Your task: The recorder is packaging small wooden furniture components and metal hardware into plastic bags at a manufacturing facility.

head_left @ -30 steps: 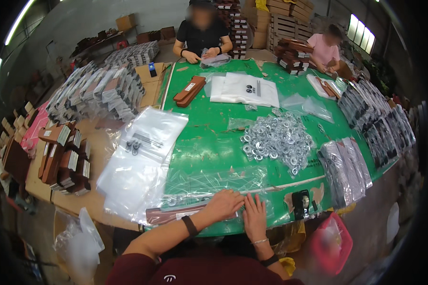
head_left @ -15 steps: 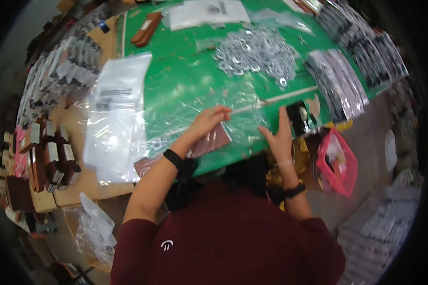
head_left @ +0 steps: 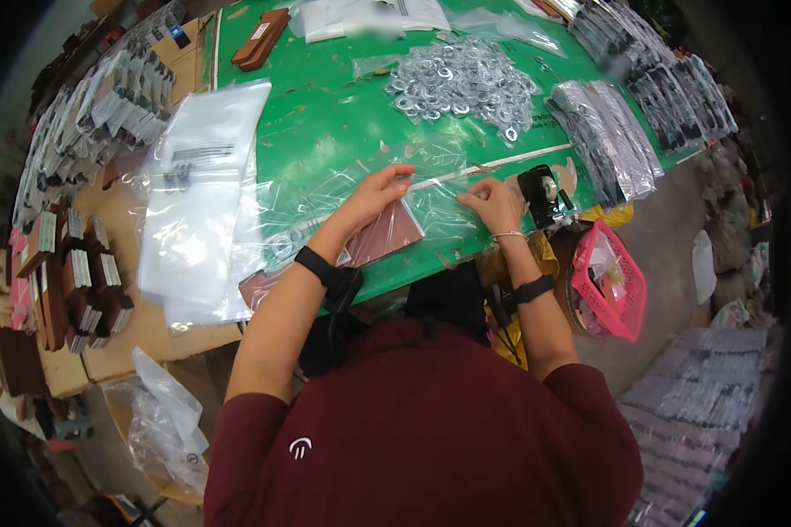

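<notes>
A clear plastic bag lies spread over the near edge of the green tabletop, with a flat brown piece in or under its near side. My left hand rests on the bag above the brown piece, fingers stretched to the right. At the bag's right end, the fingers of my right hand are pinched together on the plastic film. Just right of that hand stands a black tape dispenser. Film glare and my left forearm hide part of the brown piece.
A stack of clear bags lies to the left. Beyond is a heap of metal rings. Bagged packs lie at the right, brown bundles at the far left. A pink basket stands below the table's right edge.
My right hand has moved left and its spread fingers have closed into a pinch at the bag's edge. My left hand stays on the bag. The view has shifted slightly.
</notes>
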Demonstrator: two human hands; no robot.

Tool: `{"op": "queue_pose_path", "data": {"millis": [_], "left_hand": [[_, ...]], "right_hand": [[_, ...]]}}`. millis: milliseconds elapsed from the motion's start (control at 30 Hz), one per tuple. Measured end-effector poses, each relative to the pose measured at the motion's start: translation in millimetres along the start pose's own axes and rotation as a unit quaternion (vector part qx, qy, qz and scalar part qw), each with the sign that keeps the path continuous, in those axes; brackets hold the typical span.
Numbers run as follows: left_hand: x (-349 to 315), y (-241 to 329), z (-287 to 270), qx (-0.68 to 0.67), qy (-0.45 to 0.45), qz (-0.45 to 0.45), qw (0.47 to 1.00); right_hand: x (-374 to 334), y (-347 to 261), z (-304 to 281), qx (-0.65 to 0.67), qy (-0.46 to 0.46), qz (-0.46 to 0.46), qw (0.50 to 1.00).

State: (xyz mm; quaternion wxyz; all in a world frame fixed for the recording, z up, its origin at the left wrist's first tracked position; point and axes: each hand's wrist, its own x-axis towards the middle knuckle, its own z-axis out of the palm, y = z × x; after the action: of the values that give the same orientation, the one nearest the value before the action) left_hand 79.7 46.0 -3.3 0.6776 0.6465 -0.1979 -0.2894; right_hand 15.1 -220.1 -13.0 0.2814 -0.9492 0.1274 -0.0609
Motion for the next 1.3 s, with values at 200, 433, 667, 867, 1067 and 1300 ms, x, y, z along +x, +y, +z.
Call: {"op": "queue_pose_path", "data": {"millis": [200,433,667,867,1067,1300], "left_hand": [[-2,3,1,0.009,0.013,0.012,1.0],[0,-1,8,-0.031,0.039,0.035,0.998],[4,-23,2,-0.015,0.136,0.062,0.989],[-1,-12,2,-0.283,0.288,0.014,0.915],[-14,-1,-12,-0.325,0.336,0.132,0.874],[-104,52,44,0.344,0.219,0.28,0.869]], "right_hand": [[9,-5,-11,0.323,-0.072,0.026,0.943],[9,-41,-45,0.449,-0.182,0.063,0.872],[-38,-132,-1,0.446,-0.202,0.002,0.872],[-82,-146,50,0.338,-0.124,-0.083,0.929],[-90,-155,47,0.171,-0.102,-0.225,0.954],[-100,-141,35,0.071,-0.107,-0.375,0.918]]}}
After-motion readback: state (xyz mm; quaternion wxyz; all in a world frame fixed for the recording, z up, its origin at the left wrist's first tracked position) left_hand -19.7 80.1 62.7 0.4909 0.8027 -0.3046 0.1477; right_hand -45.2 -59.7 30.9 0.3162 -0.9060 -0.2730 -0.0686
